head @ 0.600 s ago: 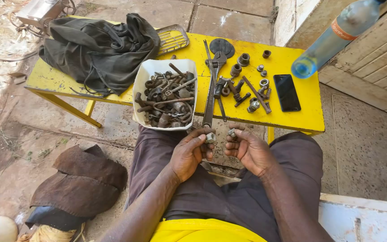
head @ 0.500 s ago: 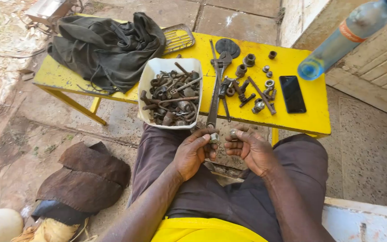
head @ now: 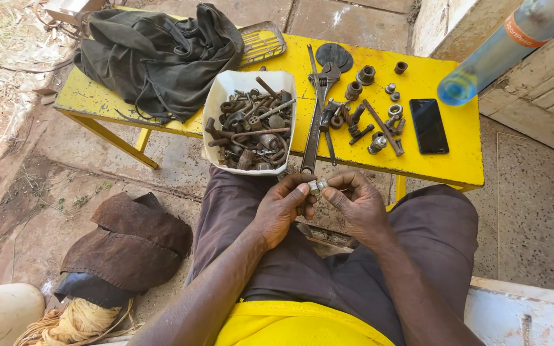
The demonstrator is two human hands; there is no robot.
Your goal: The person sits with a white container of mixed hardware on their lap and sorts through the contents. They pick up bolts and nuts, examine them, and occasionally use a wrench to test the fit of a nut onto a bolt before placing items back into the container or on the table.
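Both hands are still meeting over the lap, the left hand (head: 283, 208) and right hand (head: 357, 205) pinching a small nut (head: 317, 186) near the yellow table (head: 463, 160).

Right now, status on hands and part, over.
Left hand and right hand both pinch a small nut over the lap. White tub of bolts ahead. Nothing between.

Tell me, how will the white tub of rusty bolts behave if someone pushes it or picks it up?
The tub is probably heavy for its size, since metal bolts fill it. Its near edge seems to overhang the yellow table, so a push toward the person may tip it. The thin wall looks plastic and might flex when lifted by one side.
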